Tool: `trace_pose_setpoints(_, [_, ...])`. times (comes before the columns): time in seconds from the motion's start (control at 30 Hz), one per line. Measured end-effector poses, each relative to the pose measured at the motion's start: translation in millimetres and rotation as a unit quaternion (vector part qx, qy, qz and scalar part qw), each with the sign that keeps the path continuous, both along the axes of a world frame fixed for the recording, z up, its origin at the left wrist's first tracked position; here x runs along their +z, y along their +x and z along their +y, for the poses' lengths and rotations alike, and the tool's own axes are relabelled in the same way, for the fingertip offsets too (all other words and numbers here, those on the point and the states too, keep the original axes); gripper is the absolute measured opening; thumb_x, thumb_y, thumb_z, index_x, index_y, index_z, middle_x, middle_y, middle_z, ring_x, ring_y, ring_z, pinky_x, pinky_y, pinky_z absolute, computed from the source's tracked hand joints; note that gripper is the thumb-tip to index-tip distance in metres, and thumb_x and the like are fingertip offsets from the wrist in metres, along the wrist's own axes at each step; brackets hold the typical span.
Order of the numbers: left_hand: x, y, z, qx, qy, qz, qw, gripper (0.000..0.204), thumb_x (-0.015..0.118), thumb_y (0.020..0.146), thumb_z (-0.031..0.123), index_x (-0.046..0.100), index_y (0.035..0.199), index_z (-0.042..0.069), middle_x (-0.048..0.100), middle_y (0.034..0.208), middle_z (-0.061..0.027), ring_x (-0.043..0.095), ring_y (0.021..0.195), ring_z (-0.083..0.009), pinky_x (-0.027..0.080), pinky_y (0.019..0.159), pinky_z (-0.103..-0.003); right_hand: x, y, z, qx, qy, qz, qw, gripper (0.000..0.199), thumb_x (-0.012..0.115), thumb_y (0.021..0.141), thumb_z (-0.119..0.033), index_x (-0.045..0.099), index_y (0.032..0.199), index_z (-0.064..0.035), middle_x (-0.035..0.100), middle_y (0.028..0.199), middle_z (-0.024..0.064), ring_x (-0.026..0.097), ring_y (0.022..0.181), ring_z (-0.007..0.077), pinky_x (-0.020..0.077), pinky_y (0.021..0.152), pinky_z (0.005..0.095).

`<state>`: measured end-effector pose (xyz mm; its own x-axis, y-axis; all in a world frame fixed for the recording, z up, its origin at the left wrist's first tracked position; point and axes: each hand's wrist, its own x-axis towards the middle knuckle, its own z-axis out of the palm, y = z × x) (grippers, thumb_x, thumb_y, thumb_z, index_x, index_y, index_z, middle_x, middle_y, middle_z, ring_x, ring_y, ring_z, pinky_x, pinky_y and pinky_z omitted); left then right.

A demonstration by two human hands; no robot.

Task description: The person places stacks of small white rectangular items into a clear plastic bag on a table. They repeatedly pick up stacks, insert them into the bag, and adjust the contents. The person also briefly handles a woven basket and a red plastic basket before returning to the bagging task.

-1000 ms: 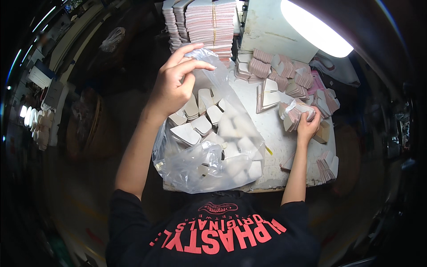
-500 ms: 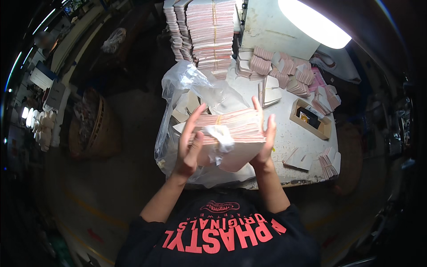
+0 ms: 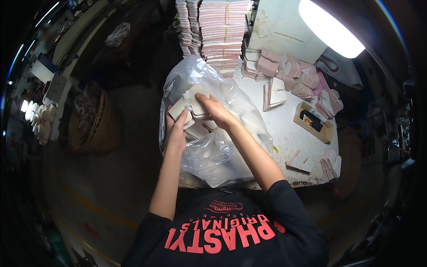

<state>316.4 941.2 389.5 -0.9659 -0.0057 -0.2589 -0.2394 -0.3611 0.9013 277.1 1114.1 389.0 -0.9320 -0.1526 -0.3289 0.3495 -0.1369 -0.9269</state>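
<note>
A clear plastic bag (image 3: 209,155) lies spread at the left of the white table, its mouth gaping. In this mouth are pale, flat, round-cornered pieces in stacks. My left hand (image 3: 176,129) is closed on one small stack (image 3: 179,107), thumb on its near side. My right hand (image 3: 214,110) reaches across from the right and grips a second stack (image 3: 195,99) beside it, thumb on top. A bit of white shows between the two stacks. More pieces (image 3: 195,132) lie lower in the bag. The fingers under both stacks are hidden.
Tall tied stacks of pink-edged pieces (image 3: 223,35) stand behind the bag. Smaller bundles (image 3: 287,66) crowd the table's back right. A cardboard tray (image 3: 327,133) holds dark and yellow items. Loose bundles (image 3: 330,165) lie near the front right corner. A lamp (image 3: 331,29) hangs above; a wicker basket (image 3: 100,124) stands left.
Both hands have moved left and away from me, down into the bag's mouth. The thick pink-edged bundle with a white tie no longer shows between my palms. The bag now spreads further right.
</note>
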Motion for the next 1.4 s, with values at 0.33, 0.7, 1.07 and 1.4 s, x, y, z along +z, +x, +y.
trace_pose_setpoints(0.33, [-8.7,-21.0,-15.9,0.011,-0.326,0.167,0.930,0.094,0.081,0.092,0.021,0.025,0.167,0.012,0.027,0.167,-0.0325,0.029,0.156,-0.0493,0.032,0.125,-0.057,68.0,69.0,61.5,0.115,0.113,0.213,0.964,0.035,0.056,0.111,-0.021,0.065,0.137,-0.0010,0.064,0.137,0.0165,0.066,0.122,0.0232,0.0595,0.092,0.0339])
trace_pose_setpoints(0.7, [-19.8,-51.0,11.7,-0.065,-0.634,0.057,0.768,0.070,0.088,0.081,0.041,0.064,0.139,0.010,0.054,0.145,-0.0231,0.070,0.110,-0.0478,0.059,0.092,-0.055,-66.3,-16.1,232.3,-0.264,0.637,-0.075,0.720,0.109,0.088,0.079,-0.043,0.031,0.163,-0.0031,0.025,0.163,0.0375,0.026,0.151,0.0555,0.0350,0.122,0.0579])
trace_pose_setpoints(1.07, [26.5,-33.0,-19.6,-0.086,-0.533,0.205,0.817,0.056,0.062,0.106,0.040,0.054,0.146,0.001,0.043,0.156,-0.0341,0.048,0.143,-0.0514,0.041,0.120,-0.053,-113.7,32.5,279.9,-0.428,0.439,0.130,0.779,0.067,0.084,0.085,-0.019,0.060,0.145,-0.0007,0.070,0.130,0.0211,0.070,0.117,0.0355,0.0575,0.099,0.0510])
trace_pose_setpoints(1.4, [46.9,-1.3,-16.3,-0.415,-0.048,0.058,0.907,0.060,0.037,0.117,0.046,0.047,0.157,0.002,0.062,0.148,-0.0208,0.061,0.137,-0.0273,0.044,0.118,-0.041,11.9,127.0,188.1,-0.363,-0.104,0.217,0.900,0.043,0.066,0.104,-0.011,0.057,0.144,0.0047,0.071,0.127,0.0146,0.072,0.110,0.0207,0.0616,0.092,0.0350])
